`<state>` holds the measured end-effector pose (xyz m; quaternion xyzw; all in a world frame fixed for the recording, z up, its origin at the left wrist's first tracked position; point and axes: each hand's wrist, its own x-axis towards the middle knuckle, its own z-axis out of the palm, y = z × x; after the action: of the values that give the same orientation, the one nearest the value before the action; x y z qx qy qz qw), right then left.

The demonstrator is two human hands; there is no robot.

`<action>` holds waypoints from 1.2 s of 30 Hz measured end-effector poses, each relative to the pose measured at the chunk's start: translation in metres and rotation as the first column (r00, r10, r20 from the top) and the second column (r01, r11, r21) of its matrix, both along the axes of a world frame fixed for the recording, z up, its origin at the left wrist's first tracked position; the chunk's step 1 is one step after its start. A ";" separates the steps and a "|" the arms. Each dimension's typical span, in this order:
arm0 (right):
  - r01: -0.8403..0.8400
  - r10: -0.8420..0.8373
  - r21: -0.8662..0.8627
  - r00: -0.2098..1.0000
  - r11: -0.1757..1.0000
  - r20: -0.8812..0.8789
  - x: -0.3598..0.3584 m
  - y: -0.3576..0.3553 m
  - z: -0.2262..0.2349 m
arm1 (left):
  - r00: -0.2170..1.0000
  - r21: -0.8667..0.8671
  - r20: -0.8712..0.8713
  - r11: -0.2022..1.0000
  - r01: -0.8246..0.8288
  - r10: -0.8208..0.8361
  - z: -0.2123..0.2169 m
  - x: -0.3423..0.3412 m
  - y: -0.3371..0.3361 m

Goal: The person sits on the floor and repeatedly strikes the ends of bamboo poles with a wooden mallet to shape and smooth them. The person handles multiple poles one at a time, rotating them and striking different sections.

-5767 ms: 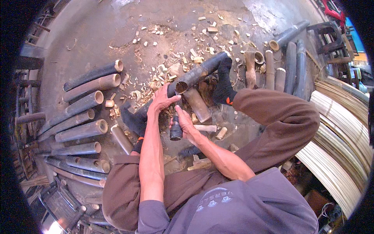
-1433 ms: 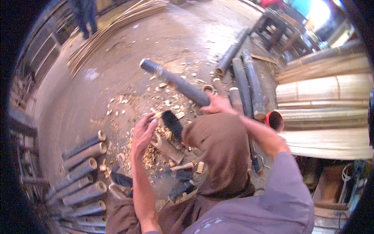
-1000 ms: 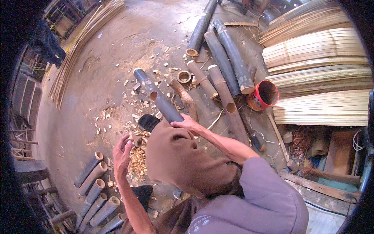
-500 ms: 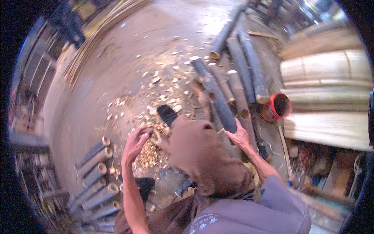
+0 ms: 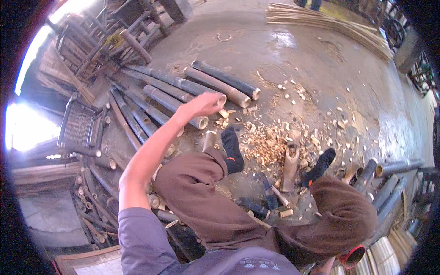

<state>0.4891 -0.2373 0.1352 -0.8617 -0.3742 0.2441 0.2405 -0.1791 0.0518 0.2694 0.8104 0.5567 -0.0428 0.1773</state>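
My left arm stretches out to the left, and my left hand (image 5: 206, 104) is at the cut end of a dark bamboo pole (image 5: 183, 85). Its fingers are curled over that end and partly hidden. A small pale wood piece (image 5: 223, 113) lies just below the fingers. More bamboo poles (image 5: 220, 87) lie side by side around it. Of my right arm only a bit of skin (image 5: 326, 266) shows at the lower edge; the hand is out of sight. Between my feet stands a notched wooden block (image 5: 290, 167) amid wood shavings (image 5: 266, 146).
Bamboo chairs (image 5: 82, 123) and stacked poles stand at the left. A bundle of thin strips (image 5: 325, 25) lies at the far right. More bamboo lengths (image 5: 385, 192) lie to the right, with a red-rimmed bucket (image 5: 353, 256) at the lower right.
The view has swung to the left. My left hand has moved from beside the shavings to the bamboo end; my right hand, earlier on a dark bamboo pole, has left the view.
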 end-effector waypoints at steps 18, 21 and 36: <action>-0.547 0.494 0.095 0.807 0.832 0.325 -0.156 0.128 0.234 | 0.821 -0.292 0.077 0.800 -0.524 0.565 -0.159 0.030 0.111; -0.534 0.505 -0.001 0.799 0.845 0.326 -0.154 0.128 0.236 | 0.303 -0.393 0.524 0.542 -0.743 0.796 -0.224 0.061 0.133; -0.554 0.579 -0.178 0.802 0.813 0.149 -0.140 0.135 0.254 | -0.799 -0.675 0.424 0.737 0.036 0.427 -0.214 0.143 0.093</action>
<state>0.3490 -0.1019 0.3895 -0.7434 -0.6204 0.2417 0.0635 -0.0364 0.1450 0.0555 0.0607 0.2723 0.6929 0.6649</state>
